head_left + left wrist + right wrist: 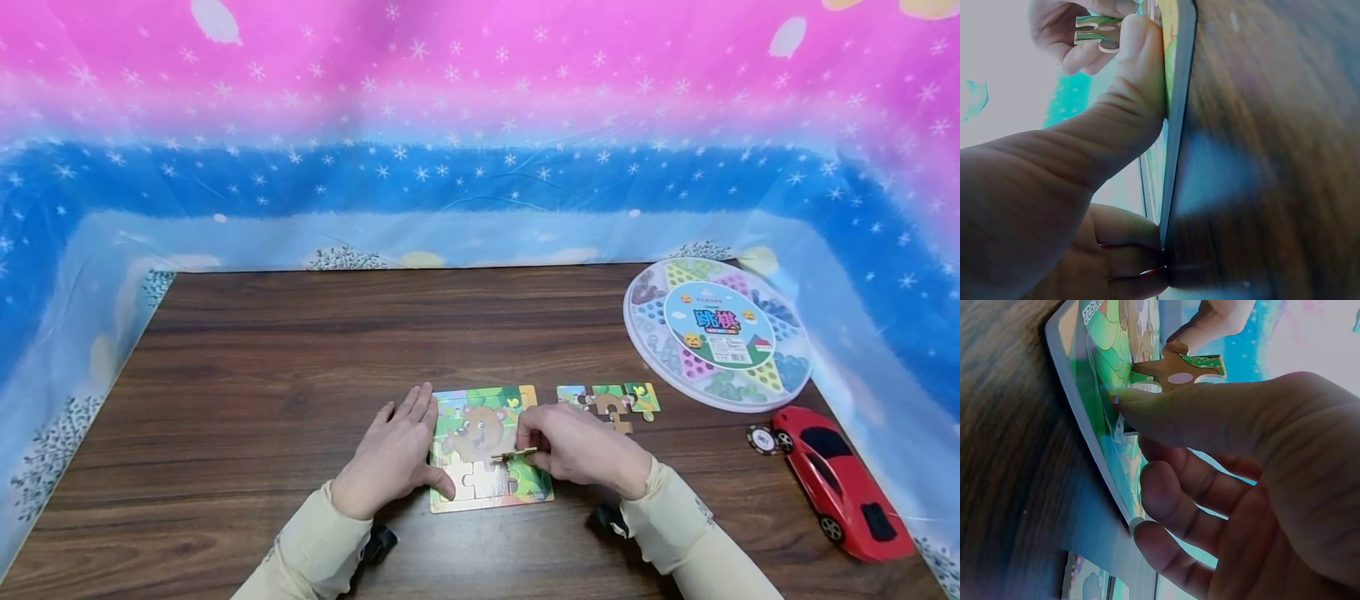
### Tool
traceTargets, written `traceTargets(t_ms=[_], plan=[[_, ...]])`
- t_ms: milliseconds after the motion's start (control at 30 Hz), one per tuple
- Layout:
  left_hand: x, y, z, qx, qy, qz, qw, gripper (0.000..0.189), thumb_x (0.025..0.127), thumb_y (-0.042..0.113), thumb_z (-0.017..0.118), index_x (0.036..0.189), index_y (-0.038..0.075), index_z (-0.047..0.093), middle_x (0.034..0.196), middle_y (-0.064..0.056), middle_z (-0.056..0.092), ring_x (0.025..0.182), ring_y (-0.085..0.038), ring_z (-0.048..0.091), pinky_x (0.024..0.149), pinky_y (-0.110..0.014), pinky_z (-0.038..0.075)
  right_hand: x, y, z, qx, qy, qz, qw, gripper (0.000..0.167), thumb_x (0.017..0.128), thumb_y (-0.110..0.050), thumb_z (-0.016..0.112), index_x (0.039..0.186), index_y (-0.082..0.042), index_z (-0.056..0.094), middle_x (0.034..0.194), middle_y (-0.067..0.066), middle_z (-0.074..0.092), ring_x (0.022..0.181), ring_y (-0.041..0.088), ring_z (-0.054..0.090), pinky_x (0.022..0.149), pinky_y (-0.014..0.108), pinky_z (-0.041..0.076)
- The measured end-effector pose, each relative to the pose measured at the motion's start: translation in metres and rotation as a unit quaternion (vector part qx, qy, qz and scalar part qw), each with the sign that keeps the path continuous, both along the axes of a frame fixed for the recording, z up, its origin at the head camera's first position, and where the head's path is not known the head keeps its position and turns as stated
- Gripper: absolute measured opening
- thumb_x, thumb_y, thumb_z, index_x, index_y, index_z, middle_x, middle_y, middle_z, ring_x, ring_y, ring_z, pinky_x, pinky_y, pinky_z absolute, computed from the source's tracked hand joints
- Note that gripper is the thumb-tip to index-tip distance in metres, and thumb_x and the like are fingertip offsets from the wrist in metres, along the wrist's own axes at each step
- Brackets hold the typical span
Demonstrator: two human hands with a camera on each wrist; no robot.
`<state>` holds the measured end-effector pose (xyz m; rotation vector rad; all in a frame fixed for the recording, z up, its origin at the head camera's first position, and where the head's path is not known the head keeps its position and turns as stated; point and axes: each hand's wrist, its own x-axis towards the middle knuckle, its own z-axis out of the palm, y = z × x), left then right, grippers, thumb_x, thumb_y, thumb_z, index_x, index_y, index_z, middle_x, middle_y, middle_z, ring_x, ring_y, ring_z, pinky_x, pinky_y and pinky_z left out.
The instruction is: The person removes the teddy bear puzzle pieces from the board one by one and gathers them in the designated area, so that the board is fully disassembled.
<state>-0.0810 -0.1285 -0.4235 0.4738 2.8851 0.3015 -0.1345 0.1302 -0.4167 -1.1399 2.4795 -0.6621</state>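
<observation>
A jigsaw board (491,504) with a bear picture lies flat on the dark wooden table. Its lower middle shows a pale bare patch with piece outlines. My left hand (393,454) rests along the board's left side, fingers extended at the upper left corner and thumb over the lower left. Above the board's right half, my right hand (592,450) pinches a puzzle piece (512,455) between thumb and fingers. This piece is tilted on edge; the right wrist view shows its brown and green face (1188,372). Several loose puzzle pieces (611,402) lie to the right of the board.
At the back right lies a round Chinese checkers set (716,333) under a clear cover. A red toy car (843,483) stands at the table's right side, with a black-and-white chip (762,439) beside its front wheel. A snowflake-patterned cloth (480,179) hangs around the table.
</observation>
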Motion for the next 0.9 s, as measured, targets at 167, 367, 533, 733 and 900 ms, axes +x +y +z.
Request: traceTargets(t_ms=[167,367,533,733,900], plan=[[0.000,0.001,0.001,0.001,-0.004,0.000,1.0000,0.119,0.057,0.063,0.078,0.143,-0.010,0.039,0.153,-0.025,0.029,0.142,-0.036,0.028,0.107,-0.057,0.032,-0.004,0.005,0.004,-0.014,-0.023,-0.021,0.9994,0.014,0.085,-0.024,0.076,0.079,-0.023,0.063,0.068,-0.012,0.058,0.056,0.002,0.046,0.052,0.022,0.041],[0.000,0.001,0.001,0.001,-0.007,0.001,1.0000,0.119,0.057,0.062,0.078,0.143,-0.010,0.039,0.154,-0.025,0.028,0.142,-0.035,0.028,0.107,-0.057,0.031,-0.014,0.024,0.019,-0.030,-0.040,-0.055,0.9972,0.004,0.089,-0.023,0.071,0.088,-0.023,0.067,0.068,-0.005,0.062,0.051,0.003,0.049,0.046,0.023,0.042],[0.000,0.001,0.001,0.001,-0.011,0.003,0.9999,0.119,0.058,0.063,0.078,0.144,-0.009,0.038,0.154,-0.025,0.027,0.143,-0.035,0.027,0.107,-0.057,0.031,-0.022,0.055,0.040,-0.040,-0.059,-0.120,0.9902,0.015,0.087,-0.018,0.073,0.100,-0.019,0.066,0.073,0.001,0.064,0.054,0.012,0.056,0.047,0.029,0.048],[0.001,0.000,0.000,-0.005,-0.007,0.001,1.0000,0.121,0.057,0.064,0.077,0.144,-0.010,0.038,0.154,-0.025,0.028,0.142,-0.035,0.028,0.106,-0.057,0.032,-0.029,0.101,0.057,-0.005,-0.031,-0.166,0.9857,0.004,0.089,-0.019,0.071,0.088,-0.020,0.067,0.072,-0.004,0.062,0.061,0.012,0.053,0.054,0.027,0.045],[0.000,0.001,0.000,-0.002,0.000,-0.001,1.0000,0.120,0.057,0.065,0.076,0.143,-0.010,0.039,0.153,-0.025,0.029,0.142,-0.036,0.029,0.106,-0.057,0.032,-0.030,0.128,0.064,0.029,-0.057,-0.192,0.9794,0.008,0.091,-0.015,0.068,0.090,-0.019,0.075,0.077,-0.008,0.069,0.069,0.011,0.058,0.059,0.026,0.048]])
